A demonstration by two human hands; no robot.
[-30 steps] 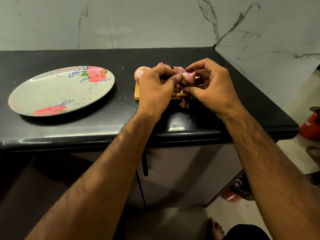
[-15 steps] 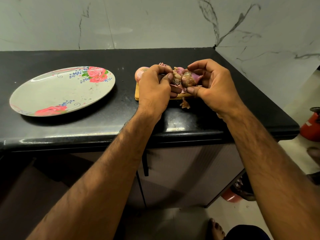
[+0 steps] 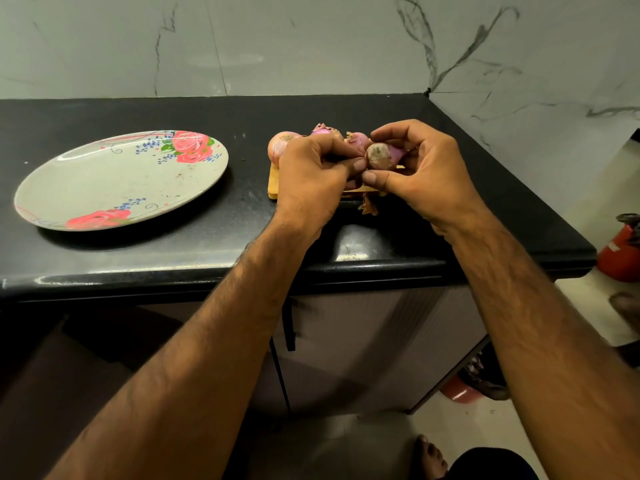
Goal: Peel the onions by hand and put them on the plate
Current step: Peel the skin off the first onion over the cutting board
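Above board [image 3: 273, 183]: R hand [image 3: 427, 174] grips onion [image 3: 381, 155], L hand [image 3: 311, 174] pinches its skin; plate [image 3: 104, 183] lies well left of board. Best practice, by judgement: steady onion, peel w/ short tugs from root end.

plate [image 3: 104, 181]: pale grey, pink roses, blue sprigs | counter [image 3: 242, 237]: black | onions [image 3: 360, 142]: pink-purple | board [image 3: 273, 183]: yellow

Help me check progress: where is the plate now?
In the head view, the plate sits left on the black counter, apart from the wooden board and onions to its right.
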